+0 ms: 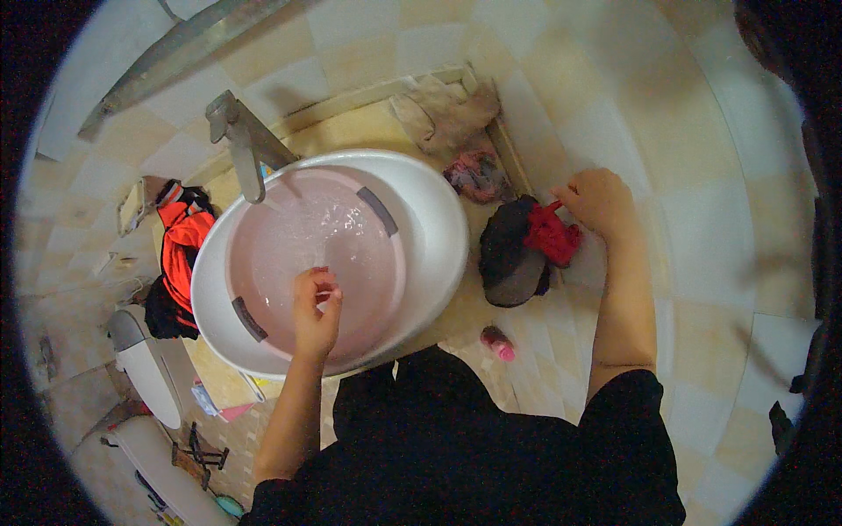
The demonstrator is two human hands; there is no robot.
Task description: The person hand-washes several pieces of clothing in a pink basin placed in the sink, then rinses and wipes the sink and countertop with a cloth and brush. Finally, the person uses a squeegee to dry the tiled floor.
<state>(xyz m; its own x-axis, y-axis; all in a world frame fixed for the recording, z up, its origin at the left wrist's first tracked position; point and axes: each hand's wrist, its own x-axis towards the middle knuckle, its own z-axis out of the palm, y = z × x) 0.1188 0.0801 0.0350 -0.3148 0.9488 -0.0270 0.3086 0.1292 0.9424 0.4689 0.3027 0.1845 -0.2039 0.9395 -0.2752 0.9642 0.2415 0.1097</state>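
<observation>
My left hand [317,312] hovers over a pink plastic basin [309,237] with water in it. Its fingers are loosely curled, with a gap to the thumb, and I see nothing held there. The basin sits inside a white oval washbasin [431,230], under a grey metal faucet [245,148]. At the right end of the counter, my right hand [600,200] pinches the edge of a small red cloth [556,235]. That cloth hangs against a bundle of black and grey fabric [510,253], touching its right side.
Behind the dark fabric lie a pinkish-grey crumpled cloth [481,176] and a beige cloth [450,115]. Orange and black clothing [181,243] rests left of the washbasin. A toilet [148,368] and a folding stool [197,457] stand lower left. A pink object [498,343] is below the counter.
</observation>
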